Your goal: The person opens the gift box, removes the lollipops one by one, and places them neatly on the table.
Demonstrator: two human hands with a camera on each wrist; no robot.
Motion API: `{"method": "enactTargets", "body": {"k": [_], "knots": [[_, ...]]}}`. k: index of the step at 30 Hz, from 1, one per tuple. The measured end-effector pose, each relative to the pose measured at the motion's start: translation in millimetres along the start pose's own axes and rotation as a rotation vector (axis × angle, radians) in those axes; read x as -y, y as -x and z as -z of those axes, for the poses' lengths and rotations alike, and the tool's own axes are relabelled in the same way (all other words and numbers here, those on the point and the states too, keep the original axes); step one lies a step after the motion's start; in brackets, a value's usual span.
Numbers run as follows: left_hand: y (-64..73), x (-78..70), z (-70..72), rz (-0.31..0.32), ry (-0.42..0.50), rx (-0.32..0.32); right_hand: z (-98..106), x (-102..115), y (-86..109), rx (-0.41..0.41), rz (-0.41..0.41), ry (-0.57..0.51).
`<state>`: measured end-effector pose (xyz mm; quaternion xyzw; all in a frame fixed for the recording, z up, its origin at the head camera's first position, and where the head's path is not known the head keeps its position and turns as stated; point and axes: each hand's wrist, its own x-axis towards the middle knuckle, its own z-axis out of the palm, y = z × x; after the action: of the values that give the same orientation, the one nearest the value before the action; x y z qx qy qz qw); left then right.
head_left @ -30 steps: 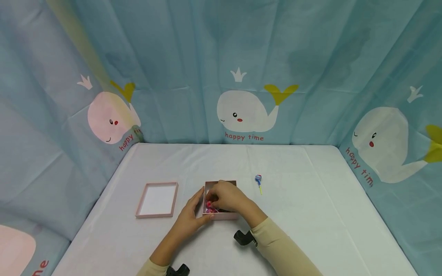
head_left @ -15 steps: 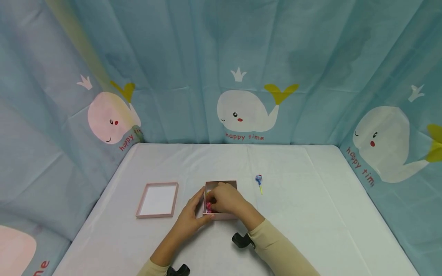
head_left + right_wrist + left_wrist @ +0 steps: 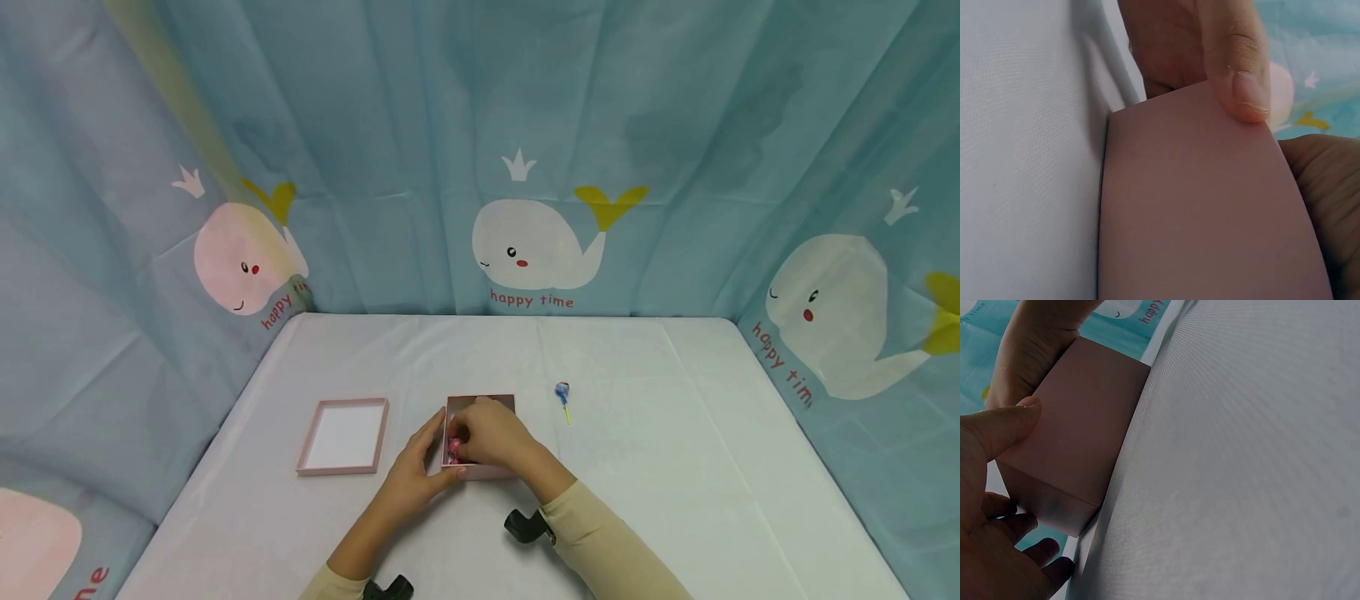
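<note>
In the head view an open pink box [image 3: 490, 472] stands on the table. My left hand [image 3: 406, 481] holds its near left corner, thumb on the front wall and fingers along the left side; the left wrist view shows the thumb pressed on the outer wall of the box [image 3: 1079, 419]. My right hand [image 3: 495, 432] reaches down inside, fingers curled, at a pink-wrapped lollipop [image 3: 453, 447] by the left wall. The hand hides most of the box's inside. From the right wrist, the outer wall of the box [image 3: 1204, 200] covers the right fingertips.
Left of the box lies its pink-rimmed lid [image 3: 343, 436], white inside facing up. A blue lollipop [image 3: 562, 392] with a yellow stick lies to the right, behind my right forearm. A white cloth covers the table [image 3: 675, 467], and whale-print curtains [image 3: 420, 167] surround it.
My right hand has shifted slightly inside the box, and less of the pink candy and stick shows beneath it. My left hand, the lid and the blue lollipop have stayed put.
</note>
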<state>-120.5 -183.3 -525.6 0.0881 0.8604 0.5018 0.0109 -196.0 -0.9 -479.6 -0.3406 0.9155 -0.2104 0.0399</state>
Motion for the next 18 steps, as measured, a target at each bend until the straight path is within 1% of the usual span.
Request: {"method": "enactTargets", "body": {"k": [3, 7, 12, 14, 18], "knots": [[0.8, 0.1, -0.2, -0.005, -0.006, -0.005, 1, -1, 0.6, -0.035, -0.002, -0.038], [1.9, 0.0, -0.5, 0.006, -0.016, 0.0, 6, -2, 4.3, -0.095, -0.01, -0.127], [1.1, -0.4, -0.1, 0.005, -0.013, -0.003, 13, -5, 9.2, -0.222, -0.013, -0.261], [0.5, -0.7, 0.0, 0.003, -0.009, -0.006, 16, -6, 11.6, -0.276, -0.011, -0.335], [-0.6, -0.6, -0.8, 0.0, -0.01, -0.008, 24, -10, 18.4, -0.355, -0.005, -0.446]]}}
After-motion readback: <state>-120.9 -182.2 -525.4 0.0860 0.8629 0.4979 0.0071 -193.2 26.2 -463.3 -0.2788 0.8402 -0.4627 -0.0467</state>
